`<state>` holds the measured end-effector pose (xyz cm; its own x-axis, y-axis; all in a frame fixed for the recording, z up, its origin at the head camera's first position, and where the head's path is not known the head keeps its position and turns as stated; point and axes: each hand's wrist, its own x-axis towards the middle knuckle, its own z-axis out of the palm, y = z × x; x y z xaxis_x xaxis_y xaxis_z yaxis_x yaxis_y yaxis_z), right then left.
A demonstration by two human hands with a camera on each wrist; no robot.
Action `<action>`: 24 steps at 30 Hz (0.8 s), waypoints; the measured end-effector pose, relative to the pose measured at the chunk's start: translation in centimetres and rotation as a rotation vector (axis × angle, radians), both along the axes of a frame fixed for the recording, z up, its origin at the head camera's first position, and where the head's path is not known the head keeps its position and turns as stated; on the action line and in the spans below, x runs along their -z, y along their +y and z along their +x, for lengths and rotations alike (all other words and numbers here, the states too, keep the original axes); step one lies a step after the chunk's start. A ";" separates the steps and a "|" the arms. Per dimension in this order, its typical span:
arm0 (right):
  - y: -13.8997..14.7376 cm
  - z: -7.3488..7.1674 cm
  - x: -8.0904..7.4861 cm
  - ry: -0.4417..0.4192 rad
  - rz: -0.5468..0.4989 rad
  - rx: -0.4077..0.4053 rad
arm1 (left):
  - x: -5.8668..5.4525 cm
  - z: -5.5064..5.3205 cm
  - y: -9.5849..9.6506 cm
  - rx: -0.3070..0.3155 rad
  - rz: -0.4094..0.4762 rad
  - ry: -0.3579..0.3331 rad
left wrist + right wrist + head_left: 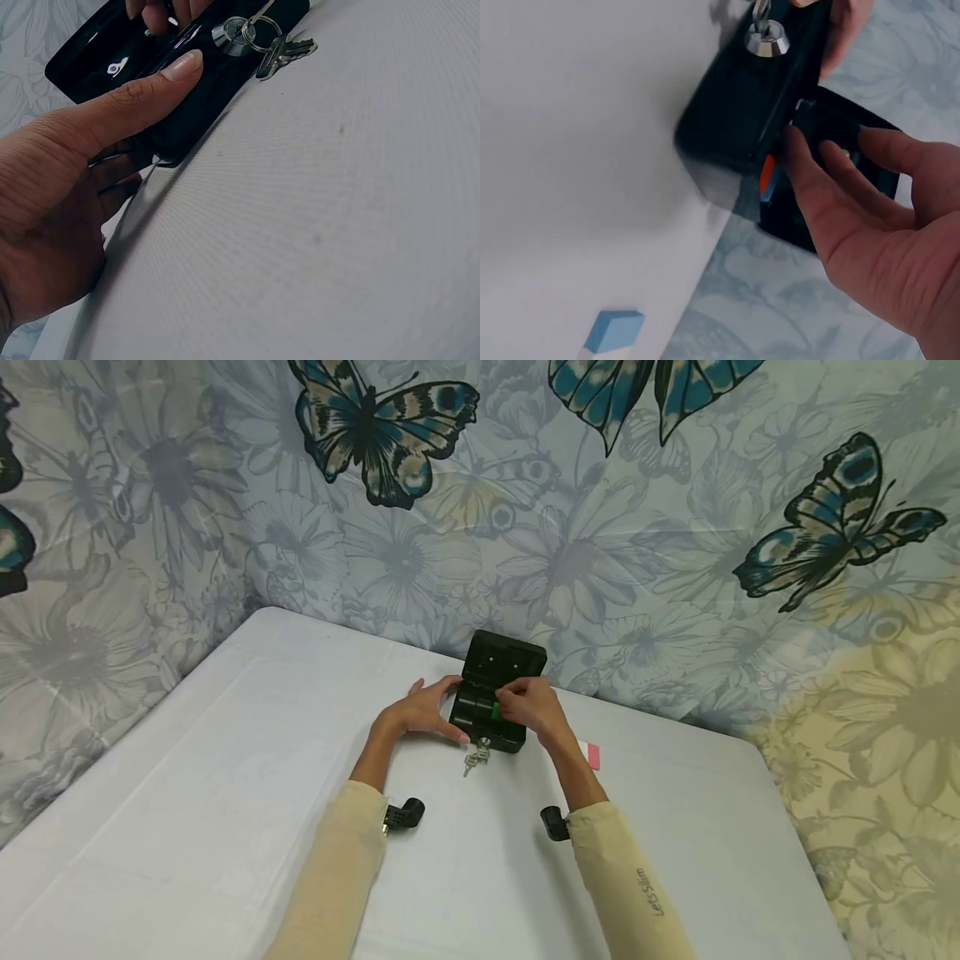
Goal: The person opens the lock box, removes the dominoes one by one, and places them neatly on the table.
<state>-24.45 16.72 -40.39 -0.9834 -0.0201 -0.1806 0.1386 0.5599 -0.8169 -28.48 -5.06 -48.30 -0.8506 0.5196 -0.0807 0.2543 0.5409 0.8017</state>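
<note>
A small black cash box (487,739) stands on the white table with its lid (504,662) raised. My left hand (423,710) holds the box by its left side; the left wrist view shows the thumb (142,97) on the front face and the fingers round the side. Over the open box is my right hand (532,703), its fingertips reaching inside. Thumb and fingers (810,180) are apart in the right wrist view, with nothing visible between them. A green item (496,710) shows in the box beneath them. Keys (281,52) on a ring hang from the front lock (231,36).
A small pink-and-white block (593,756) lies on the table (225,760) to the right of the box, behind my right forearm. A cloth wall with butterflies (386,431) rises directly behind the table's back edge. Black wrist cameras (406,813) stick out from both sleeves.
</note>
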 end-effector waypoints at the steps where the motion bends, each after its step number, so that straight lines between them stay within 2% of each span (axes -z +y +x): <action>1: -0.2 -0.1 0.0 -0.004 0.034 -0.014 | 0.0 0.0 0.0 -0.002 0.001 -0.002; 5: -1.1 -0.5 0.1 -0.024 0.115 -0.053 | -0.1 0.2 -0.2 -0.015 -0.005 -0.009; 8: -1.6 -0.7 0.2 -0.038 0.124 -0.058 | -0.1 0.2 -0.3 -0.017 -0.011 -0.008; 16: -2.6 -0.8 0.2 -0.052 -0.020 -0.043 | -0.2 0.3 -0.2 -0.013 -0.010 0.002; 24: -2.2 -0.9 0.4 -0.055 -0.071 -0.014 | -0.1 0.3 0.2 -0.048 0.008 -0.006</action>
<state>-25.31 14.53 -40.78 -0.9714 -0.0487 -0.2324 0.1772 0.5029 -0.8460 -28.14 -4.91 -48.16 -0.8742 0.4788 -0.0813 0.2238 0.5457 0.8075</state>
